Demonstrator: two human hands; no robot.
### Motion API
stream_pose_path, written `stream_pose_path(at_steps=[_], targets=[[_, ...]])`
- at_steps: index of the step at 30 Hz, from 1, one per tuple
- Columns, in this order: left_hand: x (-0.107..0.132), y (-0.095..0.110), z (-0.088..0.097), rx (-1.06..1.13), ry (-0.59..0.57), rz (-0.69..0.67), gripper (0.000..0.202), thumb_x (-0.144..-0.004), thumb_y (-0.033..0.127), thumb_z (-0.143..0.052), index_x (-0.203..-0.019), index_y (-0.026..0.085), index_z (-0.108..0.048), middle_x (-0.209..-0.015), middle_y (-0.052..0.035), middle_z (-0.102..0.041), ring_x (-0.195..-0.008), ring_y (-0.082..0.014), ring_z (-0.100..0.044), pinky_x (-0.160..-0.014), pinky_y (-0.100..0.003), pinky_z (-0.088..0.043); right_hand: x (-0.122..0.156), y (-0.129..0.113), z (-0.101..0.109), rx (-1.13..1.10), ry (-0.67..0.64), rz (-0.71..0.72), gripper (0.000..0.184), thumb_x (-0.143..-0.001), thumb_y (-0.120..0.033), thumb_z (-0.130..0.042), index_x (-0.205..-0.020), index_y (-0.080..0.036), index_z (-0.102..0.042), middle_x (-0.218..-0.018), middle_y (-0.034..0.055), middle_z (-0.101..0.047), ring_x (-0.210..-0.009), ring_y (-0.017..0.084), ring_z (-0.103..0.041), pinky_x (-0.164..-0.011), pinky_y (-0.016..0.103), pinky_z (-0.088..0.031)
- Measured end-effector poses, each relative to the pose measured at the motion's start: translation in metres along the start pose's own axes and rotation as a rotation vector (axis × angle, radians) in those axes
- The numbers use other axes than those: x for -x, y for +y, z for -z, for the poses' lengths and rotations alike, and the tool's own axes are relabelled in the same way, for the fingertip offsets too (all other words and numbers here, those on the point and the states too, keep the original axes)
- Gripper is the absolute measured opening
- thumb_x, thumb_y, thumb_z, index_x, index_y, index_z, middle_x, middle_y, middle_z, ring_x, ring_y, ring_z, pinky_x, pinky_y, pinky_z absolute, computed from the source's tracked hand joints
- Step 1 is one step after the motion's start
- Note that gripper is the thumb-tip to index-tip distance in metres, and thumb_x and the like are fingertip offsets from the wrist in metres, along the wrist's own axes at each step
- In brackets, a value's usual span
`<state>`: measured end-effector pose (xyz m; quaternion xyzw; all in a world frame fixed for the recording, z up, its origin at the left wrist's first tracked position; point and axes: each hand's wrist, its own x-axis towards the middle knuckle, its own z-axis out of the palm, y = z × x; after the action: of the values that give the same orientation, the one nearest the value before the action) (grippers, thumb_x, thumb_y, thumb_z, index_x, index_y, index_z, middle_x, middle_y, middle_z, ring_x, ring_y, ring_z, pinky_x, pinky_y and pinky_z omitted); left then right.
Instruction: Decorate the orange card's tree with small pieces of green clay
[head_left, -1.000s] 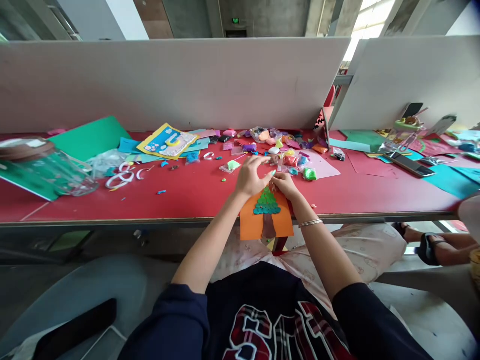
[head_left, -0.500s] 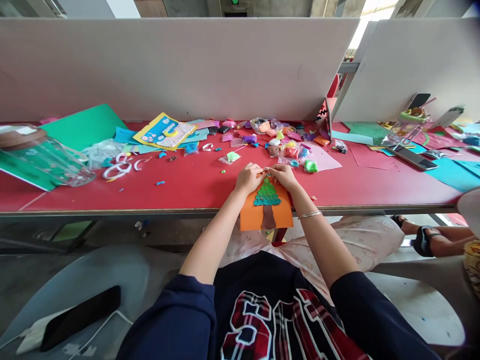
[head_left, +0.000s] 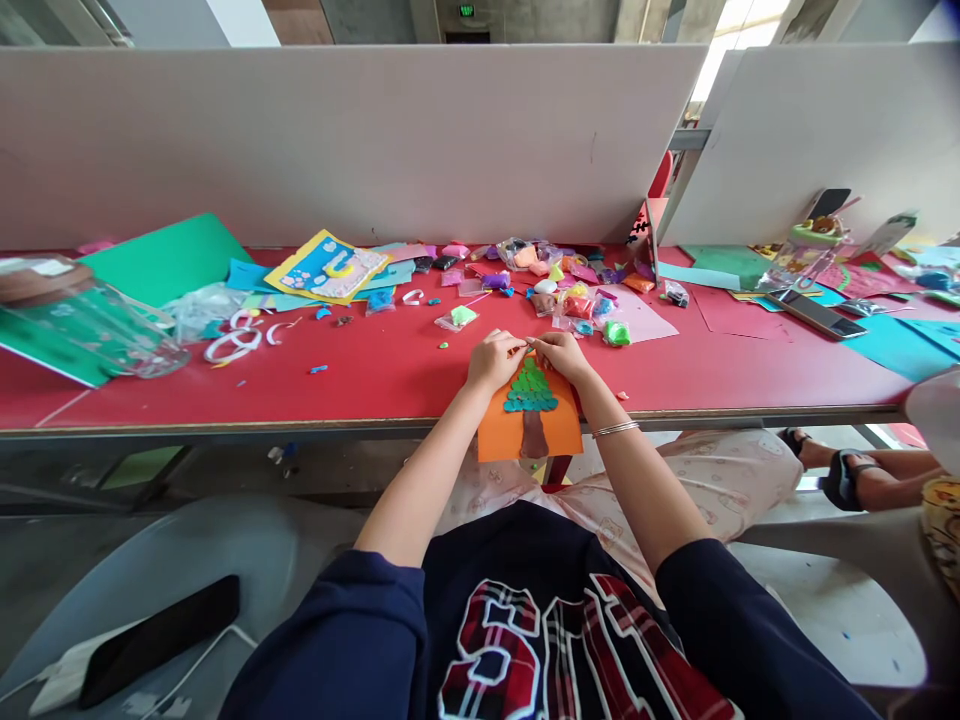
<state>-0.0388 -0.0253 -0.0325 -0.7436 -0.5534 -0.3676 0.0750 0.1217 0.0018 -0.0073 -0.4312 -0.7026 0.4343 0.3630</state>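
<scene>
An orange sheet of paper (head_left: 499,430) hangs partly over the table's front edge. On it is a clay tree (head_left: 531,388), with a brown trunk and scale-like leaves running from teal to light green. My left hand (head_left: 495,358) and my right hand (head_left: 561,355) meet over the top of the sheet, fingertips pinched close together. Whatever sits between the fingertips is too small and covered to make out. The top of the sheet is partly hidden under the hands.
Beyond my hands lie several bags of coloured clay (head_left: 577,302) and a pink sheet (head_left: 645,315). On the left are a clear bottle (head_left: 124,325), a green board (head_left: 169,255) and a yellow-edged picture (head_left: 328,264). A phone (head_left: 816,314) lies at the right. A white partition (head_left: 337,145) stands behind.
The fingertips of both hands have drawn slightly closer above the orange sheet. The whole view has shifted a little; the things on the table stay in place.
</scene>
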Motion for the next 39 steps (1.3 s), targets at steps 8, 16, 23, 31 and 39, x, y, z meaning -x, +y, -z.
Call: stream_pose_path(at_steps=[8, 16, 23, 31, 39], targets=[[-0.0002, 0.0032, 0.0015, -0.020, -0.011, -0.009, 0.016, -0.089, 0.025, -0.060, -0.081, 0.023, -0.073, -0.080, -0.0049, -0.069, -0.082, -0.0199, -0.060, -0.065, -0.029, -0.046, -0.0025, 0.0061, 0.0002, 0.042, -0.023, 0.055, 0.048, -0.080, -0.055, -0.058, -0.051, -0.017, -0.051, -0.046, -0.0011, -0.051, -0.048, 0.009, -0.046, -0.053, 0.022, -0.037], [0.0009, 0.0032, 0.0006, 0.006, 0.029, -0.001, 0.016, -0.090, 0.024, -0.055, -0.085, 0.021, -0.070, -0.083, -0.0057, -0.069, -0.087, -0.0208, -0.062, -0.072, -0.030, -0.049, 0.0000, 0.0007, -0.0005, -0.056, 0.107, 0.001, 0.037, -0.081, -0.044, -0.062, -0.057, -0.019, -0.050, -0.046, -0.0012, -0.050, -0.044, 0.010, -0.047, -0.047, 0.023, -0.037], [0.0010, 0.0019, -0.0002, 0.029, 0.044, 0.016, 0.011, -0.087, 0.024, -0.061, -0.088, 0.022, -0.072, -0.086, -0.0053, -0.070, -0.088, -0.0199, -0.063, -0.075, -0.029, -0.049, 0.0005, -0.0034, 0.0000, -0.100, 0.071, -0.043, 0.041, -0.083, -0.048, -0.060, -0.056, -0.018, -0.053, -0.047, 0.0007, -0.052, -0.043, 0.010, -0.047, -0.047, 0.024, -0.038], [0.0008, 0.0020, -0.0006, -0.027, 0.026, -0.011, 0.016, -0.088, 0.027, -0.061, -0.079, 0.023, -0.075, -0.080, -0.0049, -0.070, -0.080, -0.0191, -0.061, -0.065, -0.029, -0.047, 0.0013, -0.0015, 0.0025, -0.003, -0.046, 0.048, 0.045, -0.077, -0.054, -0.064, -0.054, -0.017, -0.051, -0.049, -0.0007, -0.051, -0.049, 0.009, -0.046, -0.050, 0.023, -0.036], [0.0017, 0.0036, -0.0025, -0.016, 0.014, -0.064, 0.022, -0.093, 0.026, -0.052, -0.083, 0.022, -0.072, -0.077, -0.0056, -0.066, -0.079, -0.0185, -0.061, -0.068, -0.029, -0.047, 0.0021, -0.0035, 0.0025, 0.002, 0.028, 0.021, 0.038, -0.078, -0.044, -0.064, -0.056, -0.018, -0.048, -0.047, -0.0027, -0.046, -0.048, 0.009, -0.043, -0.048, 0.023, -0.033]])
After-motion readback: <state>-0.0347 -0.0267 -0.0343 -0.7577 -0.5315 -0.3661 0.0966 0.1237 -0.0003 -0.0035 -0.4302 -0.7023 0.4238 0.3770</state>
